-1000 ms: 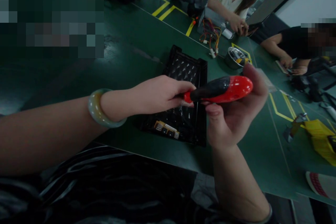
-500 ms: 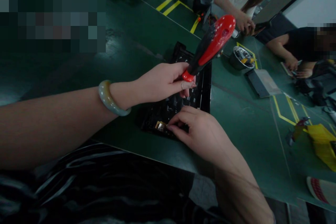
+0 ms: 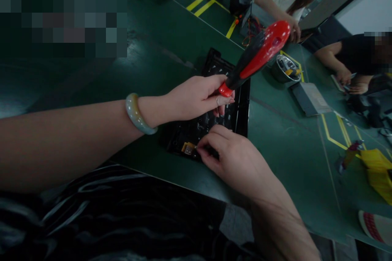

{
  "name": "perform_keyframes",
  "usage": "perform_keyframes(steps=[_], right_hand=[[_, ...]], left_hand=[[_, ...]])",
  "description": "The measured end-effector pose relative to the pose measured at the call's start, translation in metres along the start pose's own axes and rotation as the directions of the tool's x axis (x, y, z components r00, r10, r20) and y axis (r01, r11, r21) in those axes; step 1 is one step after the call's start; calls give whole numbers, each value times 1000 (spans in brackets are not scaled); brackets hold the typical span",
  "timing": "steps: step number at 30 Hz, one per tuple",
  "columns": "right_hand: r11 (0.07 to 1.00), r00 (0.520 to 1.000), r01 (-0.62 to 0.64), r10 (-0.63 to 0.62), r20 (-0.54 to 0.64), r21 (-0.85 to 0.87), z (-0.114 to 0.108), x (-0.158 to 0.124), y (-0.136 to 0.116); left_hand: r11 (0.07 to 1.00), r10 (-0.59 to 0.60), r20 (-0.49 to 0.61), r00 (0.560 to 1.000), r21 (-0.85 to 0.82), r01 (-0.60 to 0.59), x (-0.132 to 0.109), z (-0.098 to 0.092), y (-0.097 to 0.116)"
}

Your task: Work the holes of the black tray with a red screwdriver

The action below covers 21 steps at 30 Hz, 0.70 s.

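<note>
My left hand [image 3: 202,97], with a jade-coloured bangle on its wrist, is closed around the lower end of a red and black screwdriver [image 3: 260,55]. The handle tilts up and to the right; the shaft is hidden. Below the hand lies a black keyboard-like casing [image 3: 173,144]. In its near corner sits a small yellowish board with a metal connector [image 3: 188,149]. My right hand [image 3: 234,151] rests over the casing, its thumb and forefinger pinched right beside that board. Whatever is between the fingertips is too small to make out.
A metal bowl of tools [image 3: 286,69] and a grey flat box [image 3: 310,98] stand at the right. Farther right lies a yellow item [image 3: 378,171]. Two people work across the green table [image 3: 290,151], with cables [image 3: 252,32] near one of them.
The screwdriver and my left hand have shifted slightly right, the handle leaning a little more to the right. My right hand stays pinched by the small board. The whole view has shifted slightly.
</note>
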State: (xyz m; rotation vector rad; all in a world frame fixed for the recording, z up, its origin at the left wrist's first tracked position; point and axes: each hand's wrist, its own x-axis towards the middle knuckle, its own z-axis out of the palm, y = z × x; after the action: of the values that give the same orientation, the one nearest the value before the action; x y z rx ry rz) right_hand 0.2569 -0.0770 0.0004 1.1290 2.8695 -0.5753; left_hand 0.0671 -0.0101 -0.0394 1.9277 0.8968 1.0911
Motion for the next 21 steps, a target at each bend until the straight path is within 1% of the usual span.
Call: perform_keyframes(steps=[3,5,9,11,13,15,18,21], right_hand=[[999,999,-52,52,5,2,1,0,-2],[998,998,-56,56,-31,4,1,-2,-2],[999,989,0,-8,-146,-55,-2,-10,0],[994,985,30,-47,-166,-102,-4,-13,1],[990,986,65,-84,-145,-127,-4,-14,2],[986,990,95,-108,-96,-135,-3,-13,2],[983,994,95,-102,-42,-156,-1,-10,1],[986,997,78,-82,-15,-149,0,-7,1]], left_hand=[[1000,4,1,1000,-29,-4,0,1,0],[999,12,1,1000,-40,-12,0,2,-1],[999,18,3,1000,-41,-18,1,2,-2],[999,21,4,1000,-42,-21,1,3,-3],[998,26,4,1000,-52,-25,1,3,-3],[998,25,2,1000,-65,-25,1,3,-3],[997,26,-4,1000,-76,-26,2,4,-3],[997,34,-8,999,-75,-35,2,4,-4]])
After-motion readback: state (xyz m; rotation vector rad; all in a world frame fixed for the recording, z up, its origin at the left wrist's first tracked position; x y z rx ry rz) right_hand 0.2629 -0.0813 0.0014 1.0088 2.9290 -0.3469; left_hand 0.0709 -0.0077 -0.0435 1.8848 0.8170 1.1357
